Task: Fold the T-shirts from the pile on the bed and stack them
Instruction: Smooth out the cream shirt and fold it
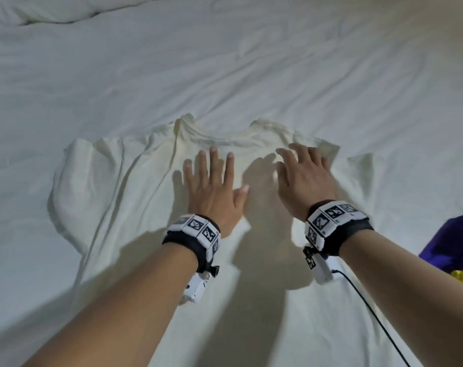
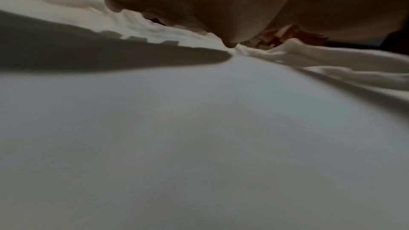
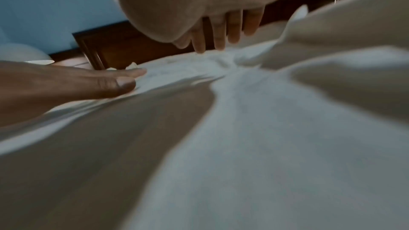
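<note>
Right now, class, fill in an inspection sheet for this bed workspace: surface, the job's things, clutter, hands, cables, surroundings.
Surface: rumpled white bed sheet.
Job's things: cream cotton T-shirt spread flat, collar away from the person, still creased.
Clutter: purple and yellow fabric at right edge.
Hands: left hand flat on shirt, fingers straight; right hand open, over right shoulder.
Cables: black cable from right wrist camera.
Surroundings: dark wooden headboard, blue wall.
</note>
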Available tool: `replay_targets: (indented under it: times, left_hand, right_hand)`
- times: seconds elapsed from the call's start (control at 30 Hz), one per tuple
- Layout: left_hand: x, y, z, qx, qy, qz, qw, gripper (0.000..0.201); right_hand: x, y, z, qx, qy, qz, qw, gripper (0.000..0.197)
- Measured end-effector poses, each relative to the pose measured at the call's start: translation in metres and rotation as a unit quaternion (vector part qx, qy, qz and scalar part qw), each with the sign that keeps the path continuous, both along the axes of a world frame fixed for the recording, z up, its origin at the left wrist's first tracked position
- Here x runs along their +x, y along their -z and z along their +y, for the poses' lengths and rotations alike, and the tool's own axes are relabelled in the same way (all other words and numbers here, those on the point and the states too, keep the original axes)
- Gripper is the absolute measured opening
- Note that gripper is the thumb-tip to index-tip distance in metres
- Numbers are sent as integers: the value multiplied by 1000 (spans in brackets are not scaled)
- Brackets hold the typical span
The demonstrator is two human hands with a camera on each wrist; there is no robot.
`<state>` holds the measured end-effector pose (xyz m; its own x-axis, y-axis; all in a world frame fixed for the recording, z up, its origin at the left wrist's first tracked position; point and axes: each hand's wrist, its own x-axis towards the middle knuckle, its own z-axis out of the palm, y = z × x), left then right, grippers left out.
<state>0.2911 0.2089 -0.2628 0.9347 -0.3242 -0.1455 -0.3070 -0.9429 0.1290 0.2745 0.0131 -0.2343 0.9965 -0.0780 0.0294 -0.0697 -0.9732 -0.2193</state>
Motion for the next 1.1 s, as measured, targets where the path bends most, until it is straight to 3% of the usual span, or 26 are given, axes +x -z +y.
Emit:
replay_targets:
  times: [0.07, 0.13, 0.27, 0.3, 0.4, 0.5, 0.63, 0.77, 0.83, 0.9, 1.0, 1.03, 1.1]
  left_hand:
    - [-28, 1, -34, -31, 32, 16, 999, 74]
    - [-50, 3, -63, -29, 58, 33, 997, 73]
    - [-64, 17, -79, 31, 60, 16, 998, 71]
    - [-64, 18, -79, 36, 58, 10, 998, 71]
    - [-64, 21, -78, 36, 57, 3, 998, 71]
    - [-64, 22, -80, 36, 51, 0, 998, 72]
    - [-66, 26, -80, 39, 45, -8, 998, 72]
    - [-67, 32, -82, 48, 44, -17, 998, 72]
    - [-68, 33, -83, 50, 43, -20, 998, 72]
    - [-68, 34, -85, 51, 43, -23, 997, 72]
    - [-69, 35, -85, 52, 42, -25, 997, 72]
    - [-69, 35, -85, 52, 42, -27, 997, 72]
    - [-69, 37, -85, 48, 40, -30, 998, 72]
  right_hand:
    - [-14, -7, -23, 16, 63, -75, 995, 49]
    - [-25, -11, -54, 64, 173, -92, 978, 59]
    - [-34, 1, -122, 260, 365, -24, 893, 60]
    - [-37, 2, -132, 290, 376, -15, 880, 65]
    - [-36, -1, -149, 289, 334, 67, 895, 64]
    - [-28, -5, -157, 309, 311, 123, 890, 32]
    - [-24, -9, -165, 390, 303, 63, 867, 21]
    - [-27, -19, -173, 507, 305, -40, 805, 16]
    - [-34, -22, -177, 491, 310, -64, 811, 14]
    - [-46, -21, -185, 462, 317, -54, 827, 19]
    - [-62, -16, -197, 513, 349, 26, 784, 48]
    - [-66, -13, -200, 520, 355, 49, 775, 45]
    - [-71, -11, -200, 511, 354, 73, 779, 20]
